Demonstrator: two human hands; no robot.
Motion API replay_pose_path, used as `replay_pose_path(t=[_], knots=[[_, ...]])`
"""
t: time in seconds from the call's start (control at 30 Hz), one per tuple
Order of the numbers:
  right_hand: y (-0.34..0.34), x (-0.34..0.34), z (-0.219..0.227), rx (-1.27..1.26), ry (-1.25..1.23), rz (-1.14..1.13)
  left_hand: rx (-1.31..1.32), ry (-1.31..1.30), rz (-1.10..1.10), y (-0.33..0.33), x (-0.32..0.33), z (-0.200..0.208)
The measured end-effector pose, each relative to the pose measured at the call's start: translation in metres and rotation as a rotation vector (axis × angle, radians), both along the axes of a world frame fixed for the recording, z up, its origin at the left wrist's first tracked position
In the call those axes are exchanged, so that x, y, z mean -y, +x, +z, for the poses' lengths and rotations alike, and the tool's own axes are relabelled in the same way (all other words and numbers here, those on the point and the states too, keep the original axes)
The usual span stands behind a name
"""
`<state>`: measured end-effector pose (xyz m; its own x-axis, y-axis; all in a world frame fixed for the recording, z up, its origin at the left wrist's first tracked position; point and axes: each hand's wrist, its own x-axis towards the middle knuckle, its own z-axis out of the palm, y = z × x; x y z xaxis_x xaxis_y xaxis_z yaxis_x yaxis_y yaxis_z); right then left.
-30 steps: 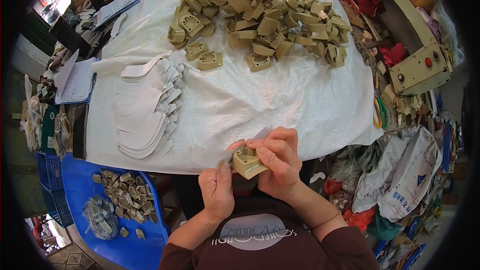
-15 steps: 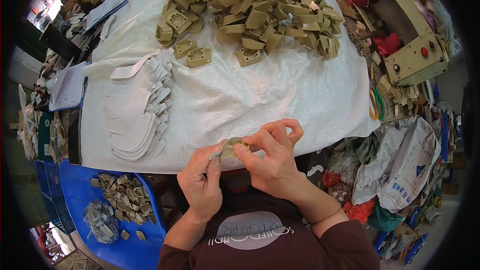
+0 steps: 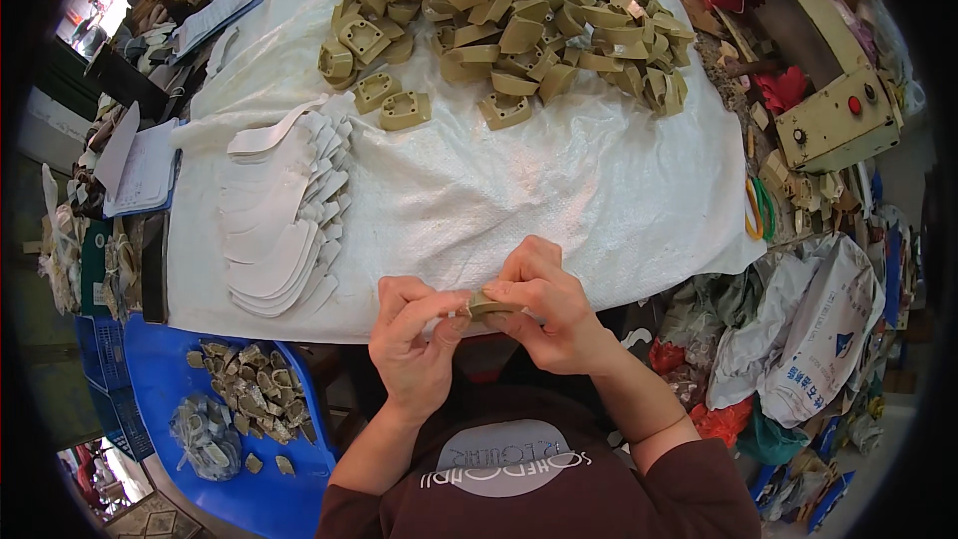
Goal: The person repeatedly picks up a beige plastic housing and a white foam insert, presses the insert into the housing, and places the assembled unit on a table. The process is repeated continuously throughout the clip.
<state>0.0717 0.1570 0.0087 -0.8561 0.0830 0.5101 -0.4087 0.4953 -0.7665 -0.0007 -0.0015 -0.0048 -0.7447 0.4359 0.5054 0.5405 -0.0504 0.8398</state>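
Note:
Just over the near edge of the white sheet, my two hands hold one olive-tan moulded heel-shaped piece (image 3: 491,308) between them. My left hand (image 3: 417,341) pinches its left end with thumb and fingers. On its right end, the bent fingers and thumb of my right hand (image 3: 552,314) close around it. Fingers cover much of the piece. A large pile of similar olive-tan pieces (image 3: 519,35) lies at the far side, with a few loose ones in front. To the left, curved white cut pieces (image 3: 267,255) lie in an overlapping stack.
The white sheet (image 3: 479,190) covers the table. At lower left, a blue chair seat (image 3: 160,389) bears small brownish pieces (image 3: 261,389) and a bag (image 3: 205,439). On the right are a control box (image 3: 838,120) with a red button and a white sack (image 3: 823,324).
The heel-shaped piece has been tilted and now shows edge-on. My left fingers have come up and across toward its left end. My right fingers have curled in closer around it.

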Motion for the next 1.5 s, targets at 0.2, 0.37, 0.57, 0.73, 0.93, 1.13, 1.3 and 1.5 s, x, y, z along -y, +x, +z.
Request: replay_pose_path(t=[0.2,0.37,0.57,0.73,0.93,1.13,1.3,1.5], knots=[[0.003,-0.001,0.012,0.096,0.019,0.146,-0.191,-0.082,0.038,0.005,-0.001,0.01],[0.002,0.002,0.012,0.016,0.087,0.092,-0.216,0.052,0.055,0.007,-0.006,0.011],[0.002,0.011,0.029,0.043,0.166,-0.051,-0.334,-0.026,0.12,-0.008,0.011,0.007],[0.013,0.01,0.024,0.226,-0.227,-0.054,-0.259,0.046,0.125,-0.014,0.02,0.012],[0.019,0.03,0.003,0.348,-1.153,-0.047,-0.091,0.2,-0.095,0.005,0.009,0.023],[0.029,0.025,0.0,0.284,-1.253,0.126,-0.452,-0.114,-0.098,0.004,0.011,0.02],[0.031,0.034,0.002,0.297,-1.089,0.044,-0.615,-0.244,-0.022,0.007,0.002,0.024],[0.032,0.035,0.008,0.311,-0.591,-0.067,-0.612,-0.31,0.052,0.012,-0.002,0.023]])
